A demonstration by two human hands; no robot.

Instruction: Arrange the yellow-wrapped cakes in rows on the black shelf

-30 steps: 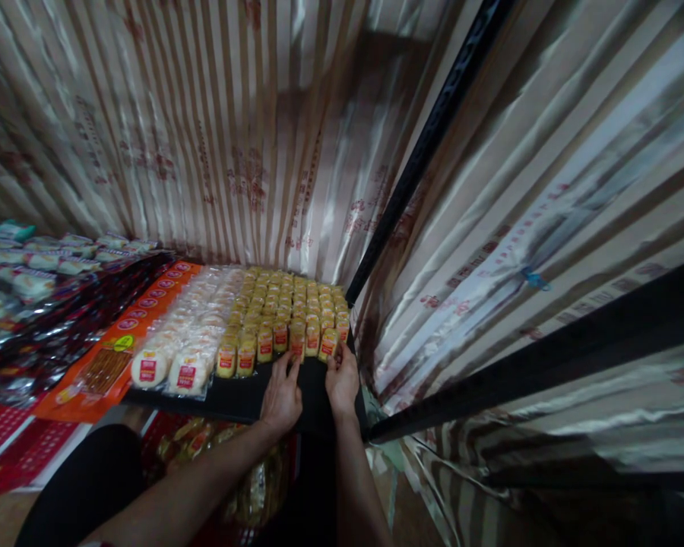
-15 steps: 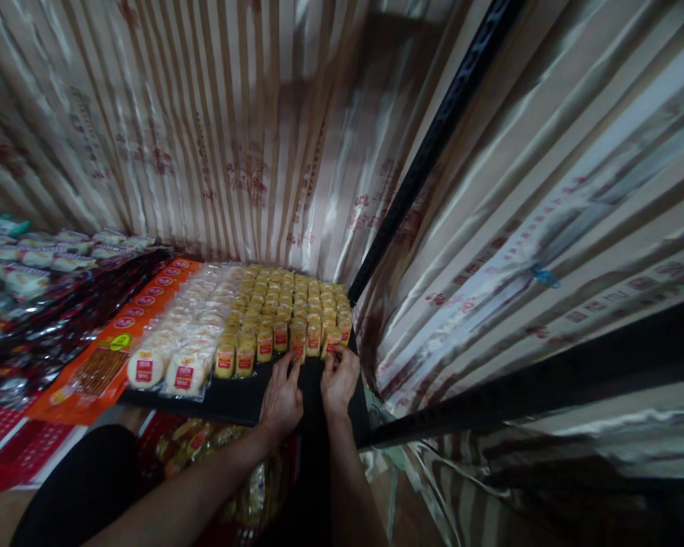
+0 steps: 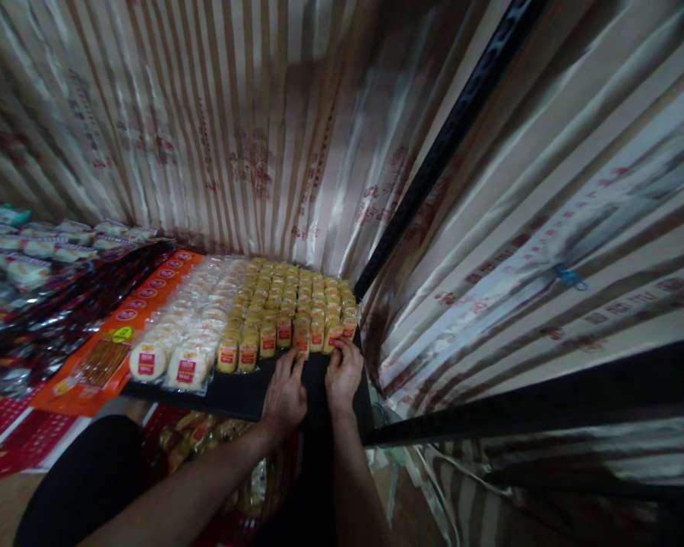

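Rows of small yellow snack packets (image 3: 267, 334) with red labels stand on a black shelf (image 3: 239, 399). My left hand (image 3: 285, 393) is at the front of these rows, thumb and fingers closed at the lower end of one yellow packet (image 3: 302, 338). To its right, my right hand (image 3: 343, 374) has its fingers closed around the lower part of another yellow packet (image 3: 331, 334) near the right end of the shelf. The fingertips partly cover both packets. Left of the yellow ones are two rows of round white crackers (image 3: 187, 368) in clear wrappers.
An orange snack bag (image 3: 99, 361), dark shiny packets (image 3: 62, 319) and white packets (image 3: 28, 266) lie farther left. A black slotted post (image 3: 433, 163) rises behind the right end. Printed striped curtains (image 3: 233, 152) hang behind. More bagged goods (image 3: 256, 486) sit below the shelf.
The view has shifted slightly. My right fingers have moved a little up and to the right along the packet fronts; my left hand stays at the same packet.
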